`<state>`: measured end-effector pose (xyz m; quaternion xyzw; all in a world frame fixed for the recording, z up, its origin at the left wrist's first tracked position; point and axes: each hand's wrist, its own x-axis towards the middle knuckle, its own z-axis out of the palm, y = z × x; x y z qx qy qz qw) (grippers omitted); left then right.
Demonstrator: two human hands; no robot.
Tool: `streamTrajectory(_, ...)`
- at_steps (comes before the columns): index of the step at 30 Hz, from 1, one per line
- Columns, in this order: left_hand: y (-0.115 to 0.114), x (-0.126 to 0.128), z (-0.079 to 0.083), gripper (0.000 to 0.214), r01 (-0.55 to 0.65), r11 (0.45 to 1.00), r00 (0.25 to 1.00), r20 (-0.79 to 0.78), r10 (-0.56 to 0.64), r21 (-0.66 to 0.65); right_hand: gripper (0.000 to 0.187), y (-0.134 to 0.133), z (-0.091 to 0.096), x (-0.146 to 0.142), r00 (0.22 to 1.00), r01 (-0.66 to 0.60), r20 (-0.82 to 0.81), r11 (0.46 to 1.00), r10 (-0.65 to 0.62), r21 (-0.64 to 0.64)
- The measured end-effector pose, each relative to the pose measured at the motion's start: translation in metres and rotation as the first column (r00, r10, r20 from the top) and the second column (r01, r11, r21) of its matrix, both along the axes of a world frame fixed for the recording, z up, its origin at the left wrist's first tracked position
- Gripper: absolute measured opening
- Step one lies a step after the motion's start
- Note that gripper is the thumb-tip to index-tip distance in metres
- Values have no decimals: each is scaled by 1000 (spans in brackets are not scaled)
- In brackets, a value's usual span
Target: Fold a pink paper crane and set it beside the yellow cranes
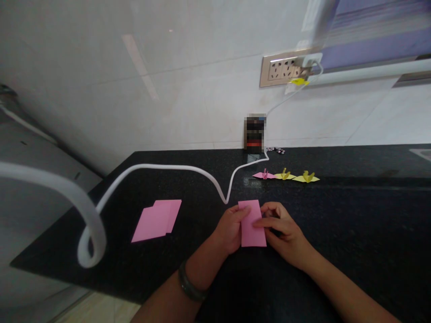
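Observation:
A folded pink sheet of paper (253,235), now a tall narrow rectangle, is held between my hands above the dark counter. My left hand (229,229) grips its left edge, thumb on top and the other fingers hidden behind. On the right edge, my right hand (283,229) pinches the paper, with one finger lying across its face. Several pink sheets (153,222) lie overlapping on the counter to the left. Beyond my hands stand a pink paper crane (265,175) and two yellow paper cranes (306,177) in a row.
A thick white cable (161,167) loops across the left foreground and over the black counter (202,184). A phone-like device (255,133), its screen blurred, leans on the tiled wall. A socket panel (283,69) with a plugged-in charger is above. The counter's left edge drops off.

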<state>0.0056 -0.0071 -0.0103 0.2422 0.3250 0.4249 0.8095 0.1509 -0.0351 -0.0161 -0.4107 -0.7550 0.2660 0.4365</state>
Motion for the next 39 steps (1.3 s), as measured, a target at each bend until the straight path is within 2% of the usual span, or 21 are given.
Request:
streamTrajectory(3,0,1,0,23,9,999,999,35,-10,37,23,-1,2,-1,999,33,-15,999,-34,-20)
streamTrajectory(7,-2,1,1,23,48,996,997,52,-52,72,11,-1,-1,-2,988,143,-52,987,-147,-79)
streamTrajectory(13,-5,2,3,28,74,995,997,8,-75,61,12,2,-4,-4,957,242,-114,951,-267,-195)
streamTrajectory(17,-8,3,4,49,45,995,999,-21,-43,88,15,2,-2,-5,949,269,-111,943,-294,-197)
streamTrajectory(22,-12,4,7,36,95,974,977,-206,-51,208,16,1,-1,-6,947,272,-118,941,-299,-202)
streamTrajectory(31,-10,4,4,32,87,977,974,-224,-42,195,12,0,2,-7,932,270,-186,940,-309,-209)
streamTrajectory(39,-9,3,1,36,93,972,956,-294,-27,215,15,0,-1,-8,920,275,-216,931,-328,-241)
